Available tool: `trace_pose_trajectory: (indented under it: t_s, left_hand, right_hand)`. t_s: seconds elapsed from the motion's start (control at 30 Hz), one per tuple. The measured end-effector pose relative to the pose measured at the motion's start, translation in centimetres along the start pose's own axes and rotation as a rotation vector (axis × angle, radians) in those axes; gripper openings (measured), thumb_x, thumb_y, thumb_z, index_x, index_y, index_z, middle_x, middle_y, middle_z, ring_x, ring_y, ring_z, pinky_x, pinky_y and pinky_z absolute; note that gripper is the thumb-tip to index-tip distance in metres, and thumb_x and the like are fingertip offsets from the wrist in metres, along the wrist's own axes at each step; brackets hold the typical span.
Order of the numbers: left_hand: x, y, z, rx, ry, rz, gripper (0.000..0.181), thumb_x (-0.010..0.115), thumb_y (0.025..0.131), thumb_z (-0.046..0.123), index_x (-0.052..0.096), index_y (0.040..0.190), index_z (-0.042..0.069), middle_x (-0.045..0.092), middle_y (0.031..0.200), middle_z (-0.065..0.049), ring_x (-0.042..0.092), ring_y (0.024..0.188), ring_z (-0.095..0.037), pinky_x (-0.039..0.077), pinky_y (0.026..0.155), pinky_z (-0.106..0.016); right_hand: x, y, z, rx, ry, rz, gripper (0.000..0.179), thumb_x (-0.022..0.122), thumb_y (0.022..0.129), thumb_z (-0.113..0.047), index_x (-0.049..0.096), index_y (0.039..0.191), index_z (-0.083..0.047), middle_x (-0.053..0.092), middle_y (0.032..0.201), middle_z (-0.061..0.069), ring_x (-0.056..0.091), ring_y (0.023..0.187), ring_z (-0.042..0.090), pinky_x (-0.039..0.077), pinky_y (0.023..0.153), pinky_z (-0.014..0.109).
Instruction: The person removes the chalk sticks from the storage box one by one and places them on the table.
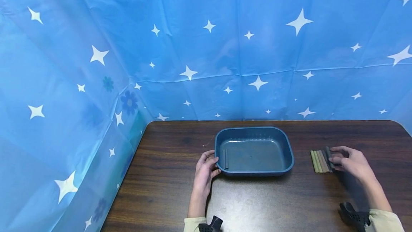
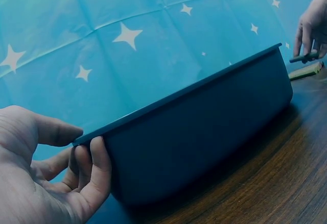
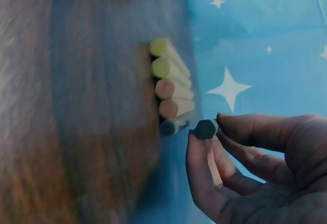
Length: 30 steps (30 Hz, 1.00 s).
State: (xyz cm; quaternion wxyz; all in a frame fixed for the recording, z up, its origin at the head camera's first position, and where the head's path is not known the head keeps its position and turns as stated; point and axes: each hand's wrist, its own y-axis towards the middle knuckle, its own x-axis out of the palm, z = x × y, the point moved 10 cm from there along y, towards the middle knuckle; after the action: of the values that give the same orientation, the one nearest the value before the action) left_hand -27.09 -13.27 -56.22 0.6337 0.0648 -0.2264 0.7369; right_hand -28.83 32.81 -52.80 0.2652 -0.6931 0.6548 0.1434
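A blue plastic tray (image 1: 251, 172) stands on the table. My left hand (image 1: 204, 169) pinches its left rim, thumb above and fingers curled below, as the left wrist view shows. Inside the tray at the left lie dark sticks (image 1: 226, 158). To the right of the tray, my right hand (image 1: 351, 160) pinches a dark hexagonal chalk stick (image 3: 206, 129) between thumb and fingers, lifted just clear of the row. Beside it lies a row of similar chalk sticks: two yellow-green (image 3: 161, 68), two brownish (image 3: 168, 108) and one dark (image 3: 168, 127).
The dark wooden table (image 1: 167, 189) runs back to a blue star-printed cloth (image 1: 219, 53), which also hangs along its left side. Black wrist straps (image 1: 210, 224) show at both sleeves. Bare tabletop lies between the tray and the row of sticks.
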Motion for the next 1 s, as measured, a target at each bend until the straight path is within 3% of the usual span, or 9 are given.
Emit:
trace_pose_trajectory:
  t_s: [0.27, 0.6, 0.77, 1.0]
  left_hand:
    - [-0.13, 0.0, 0.08, 0.003, 0.001, 0.003, 0.034, 0.061, 0.096, 0.002, 0.054, 0.128, -0.002, 0.064, 0.102, -0.008, 0.06, 0.076, -0.013, 0.052, 0.061, -0.022]
    - [0.01, 0.09, 0.11, 0.005, 0.005, 0.004, 0.035, 0.061, 0.096, 0.003, 0.053, 0.129, -0.003, 0.062, 0.1, -0.007, 0.058, 0.076, -0.012, 0.052, 0.06, -0.021]
    - [0.1, 0.06, 0.14, 0.006, 0.007, 0.003, 0.037, 0.061, 0.096, 0.003, 0.052, 0.131, -0.005, 0.063, 0.1, -0.007, 0.058, 0.076, -0.011, 0.052, 0.06, -0.021]
    - [0.23, 0.03, 0.16, 0.005, 0.002, -0.001, 0.037, 0.06, 0.096, 0.002, 0.052, 0.131, -0.005, 0.062, 0.098, -0.006, 0.057, 0.075, -0.011, 0.051, 0.06, -0.02]
  right_hand:
    - [-0.12, 0.18, 0.55, -0.005, -0.099, 0.017, 0.04, 0.059, 0.099, 0.002, 0.048, 0.13, 0.024, 0.068, 0.098, 0.028, 0.072, 0.08, 0.021, 0.062, 0.068, 0.036]
    - [-0.3, 0.31, 0.04, -0.025, -0.228, 0.065, 0.034, 0.061, 0.097, 0.001, 0.054, 0.124, 0.022, 0.069, 0.082, 0.015, 0.062, 0.067, 0.017, 0.053, 0.055, 0.029]
    - [-0.56, 0.21, -0.16, -0.032, -0.273, 0.097, 0.031, 0.056, 0.1, 0.0, 0.056, 0.122, 0.021, 0.067, 0.086, 0.023, 0.059, 0.067, 0.018, 0.049, 0.056, 0.034]
    - [-0.91, -0.07, -0.2, -0.039, -0.291, 0.148, 0.029, 0.049, 0.102, 0.0, 0.058, 0.12, 0.02, 0.065, 0.085, 0.024, 0.052, 0.064, 0.022, 0.04, 0.056, 0.036]
